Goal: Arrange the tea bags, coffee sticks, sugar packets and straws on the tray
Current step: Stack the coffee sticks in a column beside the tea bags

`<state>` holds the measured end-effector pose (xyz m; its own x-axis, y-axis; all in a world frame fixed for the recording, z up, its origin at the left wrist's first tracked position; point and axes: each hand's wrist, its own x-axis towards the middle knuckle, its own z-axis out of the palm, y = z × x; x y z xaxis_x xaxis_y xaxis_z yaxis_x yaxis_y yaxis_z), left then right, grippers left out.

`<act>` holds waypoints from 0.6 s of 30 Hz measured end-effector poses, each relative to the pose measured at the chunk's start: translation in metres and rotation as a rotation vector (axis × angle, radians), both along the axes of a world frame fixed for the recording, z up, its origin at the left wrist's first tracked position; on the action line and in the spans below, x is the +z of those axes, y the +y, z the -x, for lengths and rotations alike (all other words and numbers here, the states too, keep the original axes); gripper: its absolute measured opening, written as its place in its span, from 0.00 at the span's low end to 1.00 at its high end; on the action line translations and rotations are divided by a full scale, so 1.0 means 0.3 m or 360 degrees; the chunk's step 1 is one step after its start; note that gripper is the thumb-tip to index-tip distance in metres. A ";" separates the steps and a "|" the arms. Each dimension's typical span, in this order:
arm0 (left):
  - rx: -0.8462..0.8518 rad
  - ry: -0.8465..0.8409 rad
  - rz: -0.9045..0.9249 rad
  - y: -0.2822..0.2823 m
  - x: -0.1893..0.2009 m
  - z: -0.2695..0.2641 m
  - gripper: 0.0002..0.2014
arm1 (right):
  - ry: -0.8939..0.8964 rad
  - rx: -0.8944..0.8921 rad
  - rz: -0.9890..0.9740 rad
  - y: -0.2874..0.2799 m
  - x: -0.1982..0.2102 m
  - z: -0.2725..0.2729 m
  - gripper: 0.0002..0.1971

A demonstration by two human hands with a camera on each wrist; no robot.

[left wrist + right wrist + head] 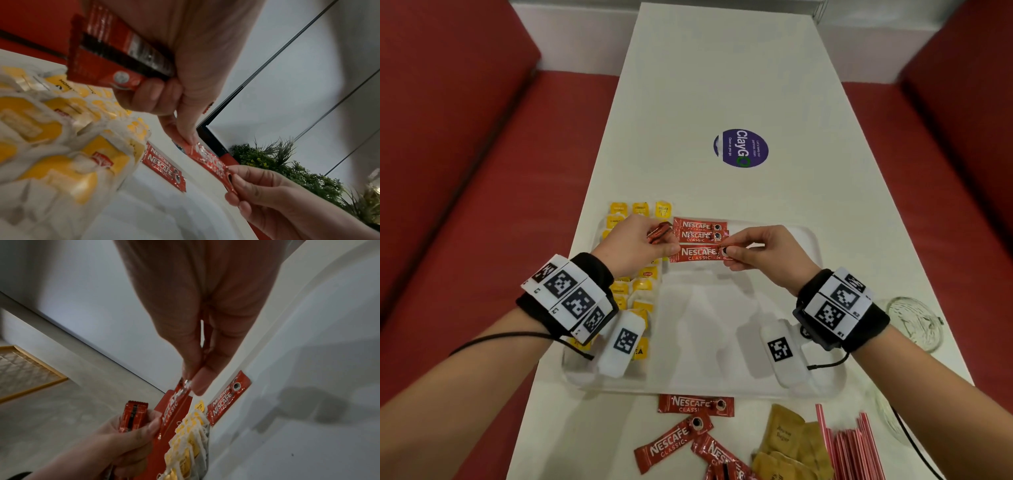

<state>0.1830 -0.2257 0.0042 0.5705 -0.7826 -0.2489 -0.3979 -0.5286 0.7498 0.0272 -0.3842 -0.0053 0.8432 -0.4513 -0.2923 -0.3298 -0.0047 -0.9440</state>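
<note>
Both hands, left [635, 245] and right [767, 255], pinch 1 coffee stick [697, 254].

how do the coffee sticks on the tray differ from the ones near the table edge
The coffee sticks on the tray lie parallel in a tidy stack beside the tea bags; the coffee sticks off the tray lie scattered at mixed angles on the table. Both are red Nescafe Classic.
</note>
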 end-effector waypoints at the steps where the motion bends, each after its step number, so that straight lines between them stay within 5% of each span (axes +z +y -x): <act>1: -0.0005 -0.0006 -0.0019 -0.004 -0.004 -0.004 0.02 | 0.0012 -0.0005 0.0008 -0.001 -0.006 -0.002 0.06; 14: -0.0135 -0.0451 -0.0442 -0.136 -0.058 -0.048 0.11 | 0.0294 0.0009 0.0639 -0.063 -0.102 -0.084 0.05; 18: -0.0164 -0.0500 -0.0529 -0.162 -0.088 -0.061 0.04 | 0.0350 0.0051 0.0729 -0.084 -0.124 -0.109 0.08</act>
